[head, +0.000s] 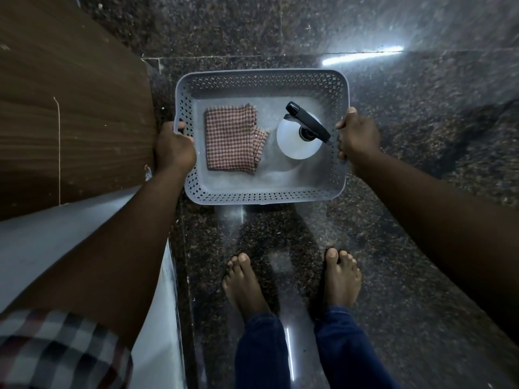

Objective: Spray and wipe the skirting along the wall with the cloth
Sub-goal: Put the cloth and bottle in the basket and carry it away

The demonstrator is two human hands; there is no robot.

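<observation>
Both hands (175, 147) (358, 136) grip basket (261, 77); bottle (299, 136) upright, nozzle seemingly pointing upper-left.

There is one grey basket (261, 196), one checked cloth (231, 138) and one white spray bottle (299, 138) with a black head, along with two hands, left hand (174, 148) and right hand (359, 136), and two bare feet (244, 282).

Wood panel (70, 108) left; floor (421, 136) right open.
</observation>
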